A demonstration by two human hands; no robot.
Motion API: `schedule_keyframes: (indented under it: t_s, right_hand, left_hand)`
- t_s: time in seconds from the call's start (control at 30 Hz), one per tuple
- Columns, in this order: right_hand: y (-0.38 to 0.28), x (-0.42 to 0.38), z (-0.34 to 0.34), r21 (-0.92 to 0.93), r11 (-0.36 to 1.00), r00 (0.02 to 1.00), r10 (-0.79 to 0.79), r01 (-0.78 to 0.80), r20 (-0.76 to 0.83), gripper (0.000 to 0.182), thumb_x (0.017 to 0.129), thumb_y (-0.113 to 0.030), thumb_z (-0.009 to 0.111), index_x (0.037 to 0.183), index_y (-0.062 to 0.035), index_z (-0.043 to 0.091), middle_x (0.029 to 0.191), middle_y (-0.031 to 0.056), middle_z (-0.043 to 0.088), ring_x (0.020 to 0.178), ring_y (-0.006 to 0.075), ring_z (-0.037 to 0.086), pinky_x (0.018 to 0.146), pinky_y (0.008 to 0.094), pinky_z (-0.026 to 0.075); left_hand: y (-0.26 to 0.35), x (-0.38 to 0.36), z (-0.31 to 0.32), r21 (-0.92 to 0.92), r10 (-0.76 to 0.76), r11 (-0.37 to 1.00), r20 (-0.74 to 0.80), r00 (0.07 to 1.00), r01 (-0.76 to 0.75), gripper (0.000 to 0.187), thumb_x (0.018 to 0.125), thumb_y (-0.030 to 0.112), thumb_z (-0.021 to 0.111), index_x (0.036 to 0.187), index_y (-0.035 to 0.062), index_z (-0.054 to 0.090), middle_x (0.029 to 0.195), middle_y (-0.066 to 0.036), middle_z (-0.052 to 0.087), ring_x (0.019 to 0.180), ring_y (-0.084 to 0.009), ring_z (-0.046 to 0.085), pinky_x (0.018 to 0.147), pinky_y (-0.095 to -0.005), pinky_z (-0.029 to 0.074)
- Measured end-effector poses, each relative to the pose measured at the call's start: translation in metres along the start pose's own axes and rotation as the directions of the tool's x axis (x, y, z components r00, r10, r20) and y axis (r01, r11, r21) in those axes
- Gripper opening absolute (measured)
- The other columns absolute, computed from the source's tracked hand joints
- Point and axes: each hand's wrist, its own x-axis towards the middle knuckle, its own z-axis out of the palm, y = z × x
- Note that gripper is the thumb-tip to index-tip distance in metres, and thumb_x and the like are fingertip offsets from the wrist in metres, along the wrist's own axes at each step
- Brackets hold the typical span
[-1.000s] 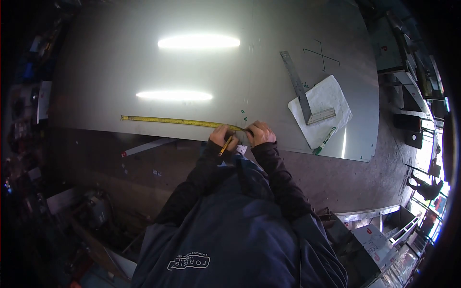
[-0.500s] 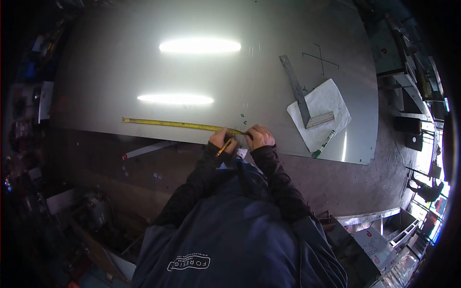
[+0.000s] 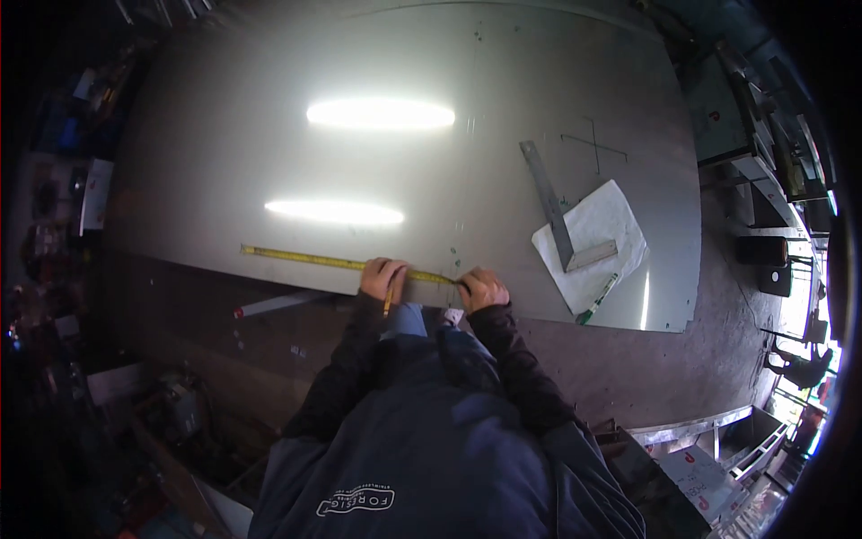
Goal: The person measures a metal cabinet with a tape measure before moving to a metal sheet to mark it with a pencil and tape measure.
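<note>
A yellow tape measure (image 3: pixel 310 259) lies with its blade stretched along the near edge of a large grey metal sheet (image 3: pixel 215 171). My left hand (image 3: pixel 383 278) is closed around a pencil (image 3: pixel 389 300), its fingers resting on the blade partway along. My right hand (image 3: pixel 486 289) is wrapped around the tape measure at the right end of the blade; the case is hidden beneath the fingers. Small green marks show on the sheet just above the right hand.
To the right, a metal square (image 3: pixel 549 202) lies partly on white paper (image 3: pixel 633 225), beside a green marker (image 3: pixel 599 296). A drawn cross (image 3: pixel 594 144) is farther back. A bar (image 3: pixel 280 304) sticks out below the sheet's left near edge. Another person (image 3: pixel 799 366) is at far right.
My left hand has slid leftward along the tape blade, away from my right hand, with the pencil still in it. The whole view has shifted, so the sheet appears slightly lower.
</note>
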Motion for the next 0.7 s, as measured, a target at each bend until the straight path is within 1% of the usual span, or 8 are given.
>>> schedule_keyframes:
  t_s: [0.07, 0.1, 0.13, 0.2, 0.37, 0.5, 0.6, 0.7]
  right_hand:
    - [0.002, 0.004, 0.0, 0.032, 0.999, 1.0, -0.013, 0.013, 0.006, 0.007, 0.069, -0.016, 0.071, 0.073, -0.0141, 0.067, 0.08, -0.0005, 0.061, 0.08, 0.0223, 0.061, 0.071, 0.0361, 0.05]
    - [0.002, 0.009, 0.0, 0.026, 0.999, 1.0, -0.026, 0.027, -0.017, 0.006, 0.069, -0.016, 0.071, 0.073, -0.0145, 0.067, 0.079, -0.0011, 0.062, 0.079, 0.0215, 0.062, 0.071, 0.0359, 0.05]
    - [0.005, 0.018, 0.0, 0.024, 0.999, 0.999, -0.025, 0.025, -0.027, 0.006, 0.069, -0.016, 0.071, 0.073, -0.0145, 0.067, 0.079, -0.0011, 0.062, 0.079, 0.0215, 0.062, 0.071, 0.0359, 0.05]
    - [0.008, 0.039, -0.007, 0.039, 0.997, 0.998, -0.06, 0.061, -0.024, 0.009, 0.071, -0.015, 0.072, 0.078, -0.0111, 0.069, 0.083, 0.0035, 0.064, 0.081, 0.0256, 0.062, 0.071, 0.0364, 0.051]
    - [0.036, 0.115, -0.008, 0.001, 1.0, 0.998, 0.026, -0.026, 0.056, 0.008, 0.076, -0.017, 0.069, 0.082, -0.0121, 0.07, 0.086, 0.0043, 0.065, 0.086, 0.0273, 0.061, 0.074, 0.0381, 0.05]
    - [0.056, 0.186, -0.014, -0.054, 0.996, 0.997, 0.072, -0.071, 0.015, 0.005, 0.074, -0.018, 0.07, 0.078, -0.0148, 0.071, 0.085, 0.0006, 0.065, 0.088, 0.0228, 0.062, 0.076, 0.0374, 0.051]
    - [0.071, 0.227, -0.014, -0.084, 0.99, 0.993, 0.112, -0.11, 0.024, 0.006, 0.074, -0.019, 0.07, 0.078, -0.0159, 0.071, 0.087, -0.0006, 0.065, 0.089, 0.022, 0.061, 0.076, 0.0372, 0.051]
    - [0.076, 0.259, -0.011, -0.116, 0.987, 0.992, 0.12, -0.115, 0.037, 0.008, 0.076, -0.019, 0.07, 0.082, -0.0144, 0.071, 0.088, 0.0014, 0.064, 0.09, 0.024, 0.061, 0.078, 0.0376, 0.05]
  left_hand:
    - [-0.02, 0.006, -0.014, 0.233, 0.073, 0.97, -0.025, 0.997, -0.065, 0.019, 0.073, 0.018, 0.076, 0.09, 0.0161, 0.068, 0.086, -0.006, 0.057, 0.08, -0.0281, 0.054, 0.068, -0.0403, 0.044]
    - [-0.027, 0.013, -0.022, 0.306, 0.082, 0.949, -0.005, 0.997, -0.077, 0.017, 0.072, 0.02, 0.077, 0.086, 0.0176, 0.068, 0.09, -0.004, 0.056, 0.083, -0.0267, 0.053, 0.07, -0.0397, 0.043]
    - [-0.034, 0.024, -0.025, 0.305, 0.093, 0.948, -0.005, 0.996, -0.087, 0.017, 0.072, 0.02, 0.077, 0.086, 0.0176, 0.068, 0.09, -0.004, 0.056, 0.083, -0.0267, 0.053, 0.07, -0.0397, 0.043]
    - [-0.049, 0.044, -0.029, 0.289, 0.032, 0.956, 0.069, 0.997, -0.05, 0.02, 0.07, 0.021, 0.079, 0.087, 0.0179, 0.068, 0.092, -0.004, 0.055, 0.085, -0.0266, 0.052, 0.071, -0.0395, 0.043]
    - [-0.093, 0.112, 0.005, 0.161, 0.055, 0.986, -0.001, 0.999, -0.054, 0.025, 0.064, 0.018, 0.082, 0.081, 0.0154, 0.064, 0.094, -0.006, 0.055, 0.081, -0.0266, 0.052, 0.069, -0.0406, 0.044]
    - [-0.106, 0.175, 0.034, 0.163, 0.015, 0.986, -0.018, 1.0, -0.012, 0.025, 0.066, 0.019, 0.082, 0.082, 0.0148, 0.063, 0.096, -0.006, 0.054, 0.084, -0.0287, 0.051, 0.07, -0.042, 0.044]
    - [-0.115, 0.206, 0.051, 0.185, 0.02, 0.982, 0.002, 1.0, -0.02, 0.024, 0.067, 0.019, 0.081, 0.082, 0.0142, 0.063, 0.097, -0.006, 0.053, 0.087, -0.0296, 0.05, 0.072, -0.0427, 0.043]
    - [-0.128, 0.235, 0.067, 0.162, -0.043, 0.986, -0.004, 0.999, 0.043, 0.024, 0.067, 0.018, 0.081, 0.082, 0.0148, 0.063, 0.097, -0.007, 0.053, 0.089, -0.0301, 0.049, 0.074, -0.043, 0.043]
